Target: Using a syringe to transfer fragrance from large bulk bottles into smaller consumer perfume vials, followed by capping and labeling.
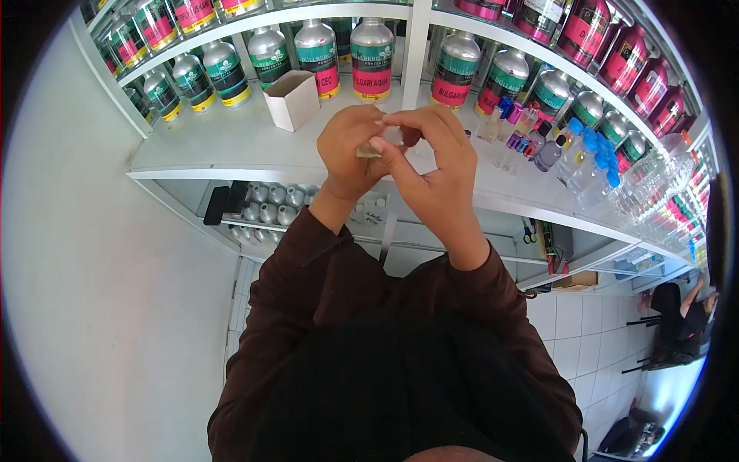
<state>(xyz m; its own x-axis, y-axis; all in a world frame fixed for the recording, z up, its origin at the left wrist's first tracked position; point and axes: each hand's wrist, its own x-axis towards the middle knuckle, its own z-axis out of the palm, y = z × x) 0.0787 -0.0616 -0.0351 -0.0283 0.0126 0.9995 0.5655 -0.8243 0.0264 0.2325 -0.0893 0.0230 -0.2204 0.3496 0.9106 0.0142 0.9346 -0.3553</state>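
Note:
My left hand is closed around a small clear bottle above the white counter. Its lower part is hidden by the fingers. At the top of this bottle, the thumb and fingers of my right hand pinch a small clear piece, perhaps a cap; its exact kind cannot be told. Both hands touch at the fingertips. Behind my left hand, a small open white cardboard box stands upright on the counter, in front of aluminium bottles with coloured labels.
Small glass vials with coloured caps, blue-capped plastic bottles and clear plastic containers stand at the right of the counter. Shelves below hold silver bottles and scissors. A person sits far right.

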